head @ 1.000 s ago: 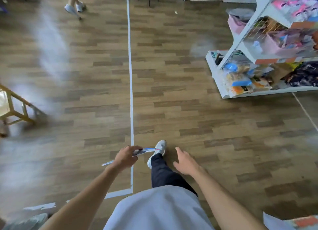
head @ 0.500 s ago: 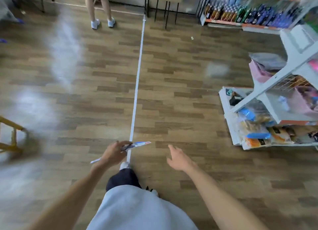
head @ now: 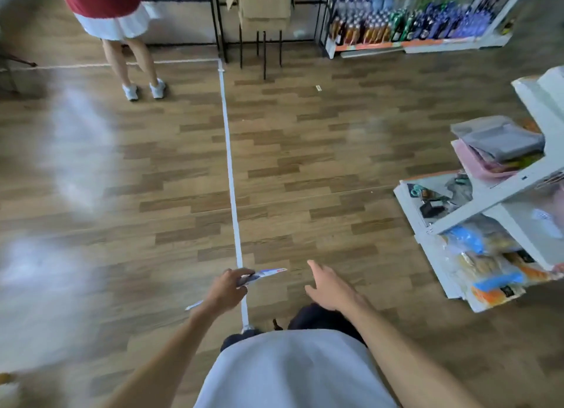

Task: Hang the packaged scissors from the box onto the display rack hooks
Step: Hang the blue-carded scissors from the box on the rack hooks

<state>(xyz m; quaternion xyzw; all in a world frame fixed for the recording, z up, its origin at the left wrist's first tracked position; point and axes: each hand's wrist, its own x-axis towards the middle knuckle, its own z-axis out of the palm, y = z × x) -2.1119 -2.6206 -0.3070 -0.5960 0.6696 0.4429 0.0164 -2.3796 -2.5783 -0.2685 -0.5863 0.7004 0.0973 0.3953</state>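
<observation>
Observation, head view. The person is walking across the wood floor (head: 305, 169), following the white tape line (head: 229, 163) that runs up the middle of the frame.

Left hand (head: 227, 290), lower centre: fingers are curling round the packaged scissors (head: 262, 275) and gripping the flat pack edge-on, with one end pointing toward frame right and the other end poking out behind the wrist toward lower left. The pack is in the air, touching nothing but the hand.

Right hand (head: 328, 287), lower centre right: fingers are lying loosely extended and holding nothing, well apart from the pack.

Change over the last second: the view is tilting upward. The far wall is now coming into the top of the frame, along with a cardboard box (head: 265, 3) on a black stand at upper centre and a stocked bottle shelf (head: 421, 19) at upper right. The white shelving unit (head: 488, 200) has slid from the upper right down to the right edge. A bystander's legs (head: 134, 62) now show at upper left. The grip on the pack is staying unchanged.

Judgement: this is the carry leg, with one pack in hand and not yet hung. No rack hooks are clearly identifiable in this frame, so the destination cannot be told. The free right hand is available to steady the hook or the hang hole on arrival.
</observation>
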